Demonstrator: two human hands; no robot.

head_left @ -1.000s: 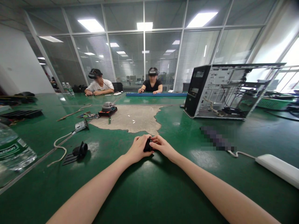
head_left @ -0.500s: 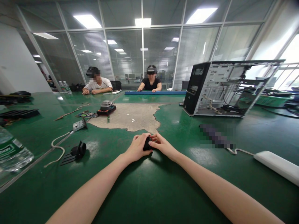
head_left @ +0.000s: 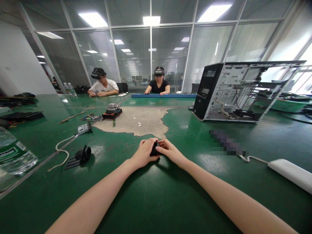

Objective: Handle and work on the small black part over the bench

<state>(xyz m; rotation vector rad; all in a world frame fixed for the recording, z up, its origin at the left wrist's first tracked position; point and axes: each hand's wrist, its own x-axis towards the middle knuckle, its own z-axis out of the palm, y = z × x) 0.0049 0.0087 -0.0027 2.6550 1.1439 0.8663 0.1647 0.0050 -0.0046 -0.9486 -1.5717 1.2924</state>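
A small black part [head_left: 154, 150] sits between my two hands, just above the green table [head_left: 156, 198]; fingers cover most of it, so its exact kind does not show. My left hand [head_left: 145, 151] wraps round it from the left, thumb below and fingers over the top. From the right, my right hand [head_left: 170, 150] pinches its edge with thumb and fingertips. To the left lies another black plastic part [head_left: 83, 155] with a round body and several long prongs. Behind it rests a metal bracket [head_left: 84, 128] near a pale cable [head_left: 62, 157].
An opened computer case [head_left: 207, 92] stands at the right, and a white power strip [head_left: 290, 174] lies nearer. A large water bottle [head_left: 16, 152] is at the left edge. A round-topped component [head_left: 112, 110] sits on the bare patch [head_left: 146, 122]. Two people sit across the table.
The whole view has shifted slightly, so things appear a little further right. Both hands keep their hold on the black part, with hardly any finger movement.
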